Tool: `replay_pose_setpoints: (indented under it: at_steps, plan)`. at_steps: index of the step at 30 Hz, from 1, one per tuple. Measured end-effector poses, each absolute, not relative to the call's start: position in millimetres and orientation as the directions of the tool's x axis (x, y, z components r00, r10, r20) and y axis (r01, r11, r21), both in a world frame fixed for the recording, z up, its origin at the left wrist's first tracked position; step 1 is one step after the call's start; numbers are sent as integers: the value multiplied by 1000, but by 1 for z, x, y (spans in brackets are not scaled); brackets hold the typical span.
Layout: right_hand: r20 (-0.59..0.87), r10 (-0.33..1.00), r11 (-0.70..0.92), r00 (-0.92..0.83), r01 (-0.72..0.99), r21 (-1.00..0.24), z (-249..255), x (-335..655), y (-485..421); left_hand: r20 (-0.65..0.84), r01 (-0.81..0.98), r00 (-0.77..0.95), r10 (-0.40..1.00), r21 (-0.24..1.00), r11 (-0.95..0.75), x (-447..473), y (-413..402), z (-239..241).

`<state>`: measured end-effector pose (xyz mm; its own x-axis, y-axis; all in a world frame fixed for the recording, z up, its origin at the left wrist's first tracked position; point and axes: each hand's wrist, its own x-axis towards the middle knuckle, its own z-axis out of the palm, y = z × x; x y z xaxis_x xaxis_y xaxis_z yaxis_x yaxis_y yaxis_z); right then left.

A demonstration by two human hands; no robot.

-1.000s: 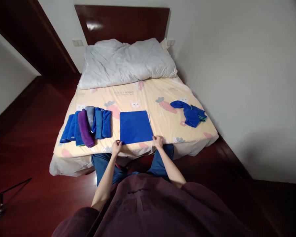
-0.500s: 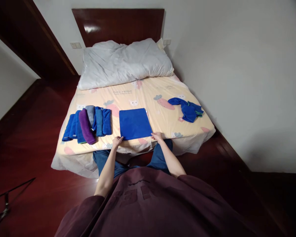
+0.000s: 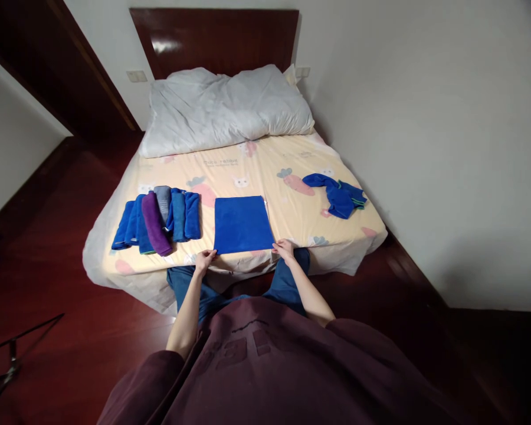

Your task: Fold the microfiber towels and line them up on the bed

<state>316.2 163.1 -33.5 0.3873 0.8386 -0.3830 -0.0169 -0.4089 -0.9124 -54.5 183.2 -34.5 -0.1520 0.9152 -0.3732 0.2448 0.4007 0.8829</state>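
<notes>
Bedsheet (image 3: 256,168), squarish blue cloth (image 3: 243,224), sides toward headboard (image 3: 221,41), left grip (image 3: 204,260), right grip (image 3: 285,249) pinching corners

The left hand (image 3: 205,260) now sits farther toward the bed's (image 3: 265,168) left edge, with the blue cloth's (image 3: 243,225) near left corner drawn outward too. At the bed's near left corner, the hanging sheet (image 3: 98,260) flares out higher.

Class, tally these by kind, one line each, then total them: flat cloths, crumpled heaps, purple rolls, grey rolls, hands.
Flat cloth: 1
Crumpled heap: 1
Purple roll: 1
Grey roll: 1
Left hand and right hand: 2
Total: 6
</notes>
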Motion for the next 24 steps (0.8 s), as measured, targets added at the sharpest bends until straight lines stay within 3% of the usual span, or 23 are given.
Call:
replay_pose_setpoints:
  at_steps: [6, 11, 19, 24]
  plan:
    - [-134, 938, -173, 320, 96, -980, -58, 318, 153, -296, 205, -162, 942, 923, 325, -53, 179, -34]
    - [2, 968, -59, 250, 235, -970, -71, 320, 151, -119, 326, 10, 993, 939, 109, -57, 179, -37]
    - [216, 969, 87, 118, 656, -750, -66, 322, 161, 81, 648, 134, 988, 747, -149, -60, 191, -39]
    - [310, 951, 225, 12, 660, -717, -60, 319, 170, 184, 641, 203, 962, 718, -273, -55, 201, -37]
